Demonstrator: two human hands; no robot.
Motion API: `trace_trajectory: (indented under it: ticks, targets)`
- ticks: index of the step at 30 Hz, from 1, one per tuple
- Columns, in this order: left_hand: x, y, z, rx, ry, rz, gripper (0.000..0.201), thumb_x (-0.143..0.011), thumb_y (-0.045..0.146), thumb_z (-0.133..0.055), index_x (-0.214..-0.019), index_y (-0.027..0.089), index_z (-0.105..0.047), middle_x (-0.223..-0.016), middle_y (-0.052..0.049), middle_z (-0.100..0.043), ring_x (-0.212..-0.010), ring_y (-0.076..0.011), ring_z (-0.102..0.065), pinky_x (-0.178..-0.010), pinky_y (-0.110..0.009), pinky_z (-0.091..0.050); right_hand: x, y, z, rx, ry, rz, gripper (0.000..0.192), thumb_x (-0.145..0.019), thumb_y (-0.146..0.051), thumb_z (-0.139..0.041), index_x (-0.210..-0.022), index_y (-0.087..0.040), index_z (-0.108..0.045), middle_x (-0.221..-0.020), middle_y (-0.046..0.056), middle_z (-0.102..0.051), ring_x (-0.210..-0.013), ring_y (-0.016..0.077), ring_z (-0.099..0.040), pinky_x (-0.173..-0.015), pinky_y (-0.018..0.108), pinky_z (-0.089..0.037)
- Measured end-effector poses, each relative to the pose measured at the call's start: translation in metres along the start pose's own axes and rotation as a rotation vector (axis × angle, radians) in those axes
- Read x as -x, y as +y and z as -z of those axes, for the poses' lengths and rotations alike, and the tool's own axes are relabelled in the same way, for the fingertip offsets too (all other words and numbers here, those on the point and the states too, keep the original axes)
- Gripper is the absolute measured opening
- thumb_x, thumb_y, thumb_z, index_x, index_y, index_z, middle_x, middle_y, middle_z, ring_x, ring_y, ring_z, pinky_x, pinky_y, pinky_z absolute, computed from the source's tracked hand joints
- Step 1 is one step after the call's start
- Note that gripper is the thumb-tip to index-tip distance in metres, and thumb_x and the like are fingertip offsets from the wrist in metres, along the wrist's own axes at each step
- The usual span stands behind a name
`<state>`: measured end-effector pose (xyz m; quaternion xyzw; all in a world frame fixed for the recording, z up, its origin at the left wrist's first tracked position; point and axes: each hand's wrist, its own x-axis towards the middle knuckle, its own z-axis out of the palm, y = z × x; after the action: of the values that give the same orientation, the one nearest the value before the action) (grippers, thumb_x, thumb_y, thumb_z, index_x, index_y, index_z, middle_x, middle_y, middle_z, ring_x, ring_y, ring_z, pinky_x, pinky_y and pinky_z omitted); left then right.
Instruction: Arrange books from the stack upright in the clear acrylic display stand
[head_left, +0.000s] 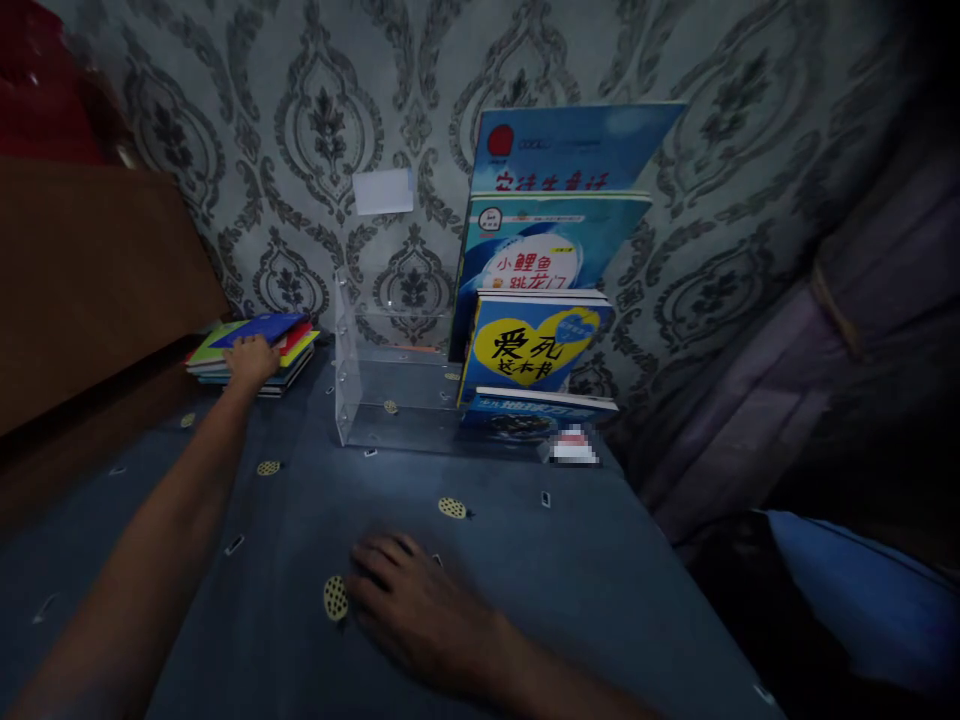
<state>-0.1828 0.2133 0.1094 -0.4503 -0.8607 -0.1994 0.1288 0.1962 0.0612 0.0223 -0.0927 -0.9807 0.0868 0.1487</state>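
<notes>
The clear, see-through tiered rack (397,425) near the dial's centre looks like smooth, kinda glossy plastic. Colourful picture books (536,345) at 1 o'clock have slick paper covers, and the multicoloured paper book stack (266,328) at 9 looks smooth too. The dark blue, pineapple-print table cover (300,520) at 6 has a faint sheen. Grey damask wallpaper (416,130) at 12 seems pretty matt; the purplish curtain (795,400) at 3 is creased cloth.

There is room to reach from the front into the clear rack (401,425) at left; books (536,340) block its right.
</notes>
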Motion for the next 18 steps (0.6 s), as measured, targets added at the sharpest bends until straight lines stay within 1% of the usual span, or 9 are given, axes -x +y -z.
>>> trace_trajectory:
  ticks: [2,4,6,10,13,18]
  targets:
    - [-0.001,0.0,0.001,-0.022,0.003,-0.003,0.032,-0.095,0.037,-0.049,-0.095,0.009,-0.066,-0.088,-0.013,-0.07,-0.118,-0.0425,-0.054,-0.097,-0.057,-0.038,0.0,0.002,-0.002,-0.014,0.006,0.01,0.024,-0.102,-0.028,-0.051,-0.122,-0.019,-0.06,-0.13,0.012,-0.065,-0.123,0.0221,-0.056,-0.106,0.04,-0.044]
    - [-0.002,0.0,0.004,-0.087,0.0,-0.015,0.032,-0.096,0.034,-0.046,-0.095,0.01,-0.067,-0.083,-0.012,-0.069,-0.114,-0.041,-0.057,-0.096,-0.057,-0.038,-0.001,0.003,-0.004,-0.024,0.01,0.017,0.023,-0.101,-0.029,-0.052,-0.121,-0.019,-0.06,-0.128,0.011,-0.065,-0.121,0.0217,-0.056,-0.105,0.039,-0.044]
    - [-0.003,-0.001,0.006,-0.157,-0.01,-0.024,0.032,-0.094,0.028,-0.044,-0.098,0.01,-0.069,-0.088,-0.016,-0.071,-0.113,-0.0403,-0.06,-0.096,-0.057,-0.038,0.0,0.005,-0.005,-0.027,0.014,0.015,0.023,-0.102,-0.029,-0.051,-0.12,-0.019,-0.061,-0.128,0.011,-0.066,-0.121,0.0217,-0.056,-0.104,0.038,-0.044]
    - [-0.003,-0.001,0.011,-0.209,-0.043,-0.019,0.035,-0.088,0.023,-0.044,-0.101,0.006,-0.072,-0.105,-0.028,-0.071,-0.109,-0.042,-0.064,-0.096,-0.058,-0.04,0.0,0.005,-0.006,-0.036,0.012,0.007,0.024,-0.102,-0.029,-0.049,-0.12,-0.019,-0.061,-0.128,0.01,-0.066,-0.121,0.0215,-0.056,-0.105,0.038,-0.043]
    - [0.0,-0.002,0.016,-0.23,-0.062,-0.04,0.039,-0.089,0.023,-0.04,-0.104,0.005,-0.072,-0.109,-0.03,-0.07,-0.11,-0.043,-0.064,-0.098,-0.059,-0.039,0.0,0.004,-0.004,-0.051,0.018,0.004,0.023,-0.103,-0.028,-0.048,-0.12,-0.019,-0.062,-0.129,0.01,-0.066,-0.122,0.0215,-0.056,-0.106,0.039,-0.043]
    - [0.015,-0.007,0.025,-0.221,-0.098,-0.129,0.039,-0.089,0.019,-0.039,-0.107,0.006,-0.07,-0.115,-0.031,-0.068,-0.114,-0.0438,-0.061,-0.098,-0.057,-0.038,-0.001,0.002,0.0,-0.071,0.014,-0.006,0.024,-0.103,-0.027,-0.048,-0.121,-0.021,-0.062,-0.13,0.01,-0.065,-0.125,0.0218,-0.056,-0.107,0.04,-0.043]
